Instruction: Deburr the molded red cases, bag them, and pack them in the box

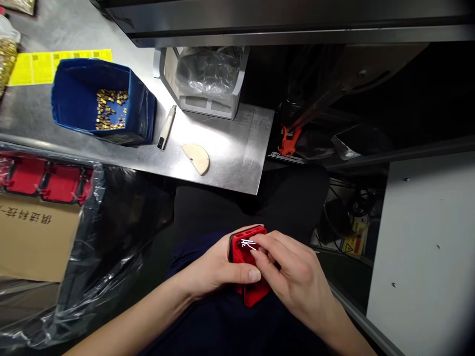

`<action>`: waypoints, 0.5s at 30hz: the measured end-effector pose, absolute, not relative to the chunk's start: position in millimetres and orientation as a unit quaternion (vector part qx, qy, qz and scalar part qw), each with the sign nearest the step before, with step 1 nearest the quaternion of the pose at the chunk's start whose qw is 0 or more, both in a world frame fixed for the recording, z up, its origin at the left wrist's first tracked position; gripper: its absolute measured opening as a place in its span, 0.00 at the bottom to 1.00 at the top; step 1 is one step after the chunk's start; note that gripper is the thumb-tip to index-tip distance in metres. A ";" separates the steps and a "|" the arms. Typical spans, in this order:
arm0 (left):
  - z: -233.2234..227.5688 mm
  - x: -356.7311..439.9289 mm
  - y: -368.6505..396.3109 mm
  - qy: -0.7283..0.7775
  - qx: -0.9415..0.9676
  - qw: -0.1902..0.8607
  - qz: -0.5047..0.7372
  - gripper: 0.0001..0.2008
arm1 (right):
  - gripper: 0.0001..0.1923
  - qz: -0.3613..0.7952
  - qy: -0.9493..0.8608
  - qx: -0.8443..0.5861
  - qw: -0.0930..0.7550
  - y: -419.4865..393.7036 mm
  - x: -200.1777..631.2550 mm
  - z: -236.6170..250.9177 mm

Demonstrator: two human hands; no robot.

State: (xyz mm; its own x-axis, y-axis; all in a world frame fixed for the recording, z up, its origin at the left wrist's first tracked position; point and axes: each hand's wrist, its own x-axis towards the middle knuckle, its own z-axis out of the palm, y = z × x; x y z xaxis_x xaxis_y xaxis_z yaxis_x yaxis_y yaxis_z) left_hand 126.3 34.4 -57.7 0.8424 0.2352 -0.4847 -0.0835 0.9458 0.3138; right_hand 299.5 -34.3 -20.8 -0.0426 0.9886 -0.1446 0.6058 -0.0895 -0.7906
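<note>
Head: hands (pixel 260 269) grip red part (pixel 248 257).

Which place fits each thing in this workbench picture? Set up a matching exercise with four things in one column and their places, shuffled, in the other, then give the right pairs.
Things:
1. red plastic part
2. blue bin
3. half-round pale piece
4. cardboard box

Places:
A. flat on the steel table, near its front edge
B. lower left, below the table, inside clear plastic
C. held between left hand and right hand
D. on the table's left, holding small brass pieces

Pairs: 1-C, 2-D, 3-A, 4-B
</note>
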 end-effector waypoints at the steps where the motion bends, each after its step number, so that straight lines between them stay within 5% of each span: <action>1: -58.1 126.3 34.2 0.267 0.140 0.950 0.085 0.29 | 0.09 0.369 -0.620 -0.642 0.259 -34.3 298.6 -21.1; 10: -63.7 120.0 31.1 0.279 0.126 0.948 0.092 0.33 | 0.09 0.360 -0.511 -0.697 0.351 -33.2 310.4 -24.8; 15: -73.2 109.3 31.4 0.287 0.132 0.945 0.088 0.40 | 0.10 0.293 -0.428 -0.765 0.381 0.7 320.8 -78.3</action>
